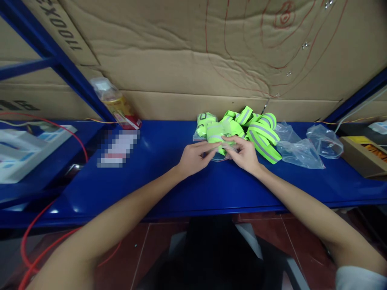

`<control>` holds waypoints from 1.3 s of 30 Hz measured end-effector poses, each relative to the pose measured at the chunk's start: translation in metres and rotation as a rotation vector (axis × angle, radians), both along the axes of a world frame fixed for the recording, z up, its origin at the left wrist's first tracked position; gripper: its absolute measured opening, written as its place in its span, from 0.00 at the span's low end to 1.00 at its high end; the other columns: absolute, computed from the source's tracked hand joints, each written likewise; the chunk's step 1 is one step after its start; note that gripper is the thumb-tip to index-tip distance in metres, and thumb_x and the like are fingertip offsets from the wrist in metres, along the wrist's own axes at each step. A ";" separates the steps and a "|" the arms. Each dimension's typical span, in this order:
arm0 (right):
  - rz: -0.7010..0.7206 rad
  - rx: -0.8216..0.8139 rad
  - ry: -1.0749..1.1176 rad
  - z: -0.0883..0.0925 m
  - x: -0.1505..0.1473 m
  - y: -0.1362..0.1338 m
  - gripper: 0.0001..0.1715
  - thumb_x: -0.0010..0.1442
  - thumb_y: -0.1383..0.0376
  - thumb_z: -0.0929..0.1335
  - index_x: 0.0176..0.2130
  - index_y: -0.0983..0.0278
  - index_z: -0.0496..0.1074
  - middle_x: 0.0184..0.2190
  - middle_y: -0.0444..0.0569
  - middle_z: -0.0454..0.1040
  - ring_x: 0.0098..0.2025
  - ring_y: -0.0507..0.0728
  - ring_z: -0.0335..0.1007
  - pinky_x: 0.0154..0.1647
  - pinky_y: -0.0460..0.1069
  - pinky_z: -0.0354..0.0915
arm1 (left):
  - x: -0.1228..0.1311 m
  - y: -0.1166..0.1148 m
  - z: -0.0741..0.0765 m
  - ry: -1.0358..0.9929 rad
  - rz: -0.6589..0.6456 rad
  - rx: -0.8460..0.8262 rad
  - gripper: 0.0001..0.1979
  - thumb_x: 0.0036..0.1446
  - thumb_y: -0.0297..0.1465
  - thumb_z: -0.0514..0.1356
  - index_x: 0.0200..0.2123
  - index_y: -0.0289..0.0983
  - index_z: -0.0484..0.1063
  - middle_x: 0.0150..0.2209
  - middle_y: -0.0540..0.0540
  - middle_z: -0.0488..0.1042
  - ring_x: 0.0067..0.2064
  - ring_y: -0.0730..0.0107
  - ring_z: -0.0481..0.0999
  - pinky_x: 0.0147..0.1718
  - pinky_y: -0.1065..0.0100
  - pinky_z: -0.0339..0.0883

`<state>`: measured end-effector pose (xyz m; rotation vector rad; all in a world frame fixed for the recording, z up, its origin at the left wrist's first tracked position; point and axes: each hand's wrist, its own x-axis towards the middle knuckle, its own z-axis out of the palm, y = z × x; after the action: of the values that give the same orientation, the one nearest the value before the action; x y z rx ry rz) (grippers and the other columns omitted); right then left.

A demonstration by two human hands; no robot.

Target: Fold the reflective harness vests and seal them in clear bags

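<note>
from here i see the blue surface (pixel 169 193) carrying a loose heap of lime reflective bands (pixel 263 139); just left of it lies the filled clear bag (pixel 214 131). i judge this bag light and soft, its film slippery and quick to crease, best pinched along the near edge. there my left hand (pixel 195 158) and right hand (pixel 244 153) are clamped, wrists angled inward.

Part of the cardboard strip's (pixel 65 34) black print reads "00X" (tilted, upside down, cut off).
</note>
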<state>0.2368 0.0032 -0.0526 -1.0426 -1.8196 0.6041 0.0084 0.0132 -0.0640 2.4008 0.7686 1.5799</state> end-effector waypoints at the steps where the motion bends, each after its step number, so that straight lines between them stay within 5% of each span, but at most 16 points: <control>1: 0.002 -0.014 0.014 0.000 -0.001 -0.001 0.25 0.71 0.49 0.72 0.58 0.62 0.81 0.23 0.45 0.82 0.23 0.59 0.79 0.30 0.52 0.73 | 0.001 -0.001 0.000 -0.027 -0.003 -0.017 0.12 0.69 0.27 0.65 0.52 0.39 0.86 0.33 0.50 0.84 0.25 0.81 0.71 0.26 0.76 0.66; 10: -0.123 0.150 -0.330 0.008 -0.004 -0.006 0.42 0.57 0.49 0.81 0.66 0.55 0.76 0.22 0.39 0.74 0.23 0.55 0.69 0.29 0.50 0.66 | -0.007 0.006 0.004 -0.040 0.038 0.018 0.12 0.68 0.24 0.63 0.45 0.40 0.88 0.30 0.50 0.83 0.25 0.79 0.72 0.26 0.75 0.67; 17: -0.079 0.067 -0.028 -0.005 -0.004 -0.002 0.29 0.64 0.54 0.76 0.62 0.58 0.82 0.30 0.45 0.83 0.24 0.57 0.72 0.27 0.53 0.73 | -0.011 0.008 0.006 0.064 0.011 0.195 0.13 0.70 0.25 0.64 0.53 0.42 0.85 0.30 0.52 0.80 0.25 0.80 0.71 0.26 0.75 0.65; 22: -0.086 0.177 0.087 0.004 -0.005 -0.006 0.20 0.68 0.53 0.74 0.53 0.58 0.87 0.45 0.51 0.88 0.42 0.66 0.86 0.43 0.60 0.82 | -0.010 0.003 0.009 0.078 0.051 0.346 0.14 0.72 0.24 0.62 0.46 0.46 0.87 0.26 0.55 0.75 0.25 0.80 0.71 0.26 0.75 0.63; 26: -0.046 0.060 0.022 -0.001 -0.001 0.003 0.24 0.67 0.52 0.75 0.58 0.59 0.85 0.35 0.48 0.87 0.27 0.58 0.79 0.31 0.55 0.77 | -0.013 0.011 -0.001 0.169 0.076 0.195 0.16 0.70 0.24 0.59 0.46 0.45 0.88 0.28 0.52 0.78 0.26 0.78 0.72 0.26 0.74 0.63; 32: -0.072 0.102 -0.241 -0.001 0.010 0.012 0.29 0.67 0.54 0.74 0.64 0.58 0.81 0.20 0.39 0.71 0.22 0.54 0.65 0.26 0.50 0.63 | -0.020 0.023 -0.009 0.349 0.166 0.064 0.20 0.63 0.24 0.60 0.49 0.48 0.88 0.28 0.52 0.77 0.28 0.74 0.73 0.26 0.72 0.62; 36: 0.012 0.109 -0.339 0.007 0.017 0.012 0.33 0.71 0.53 0.71 0.70 0.58 0.73 0.20 0.40 0.73 0.21 0.55 0.66 0.27 0.51 0.66 | -0.024 0.021 -0.003 0.496 0.134 0.072 0.21 0.67 0.29 0.62 0.60 0.50 0.83 0.36 0.51 0.80 0.36 0.70 0.78 0.31 0.71 0.66; 39: 0.045 0.040 -0.219 0.007 0.019 0.015 0.30 0.74 0.52 0.68 0.70 0.57 0.71 0.26 0.43 0.81 0.21 0.56 0.73 0.29 0.53 0.72 | -0.026 0.020 0.001 0.596 0.128 0.094 0.28 0.68 0.41 0.67 0.70 0.49 0.74 0.45 0.46 0.79 0.43 0.66 0.80 0.33 0.71 0.69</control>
<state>0.2558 0.0178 -0.0459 -1.0777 -2.0418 0.4934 -0.0171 0.0330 -0.0631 2.9839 0.9717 0.9368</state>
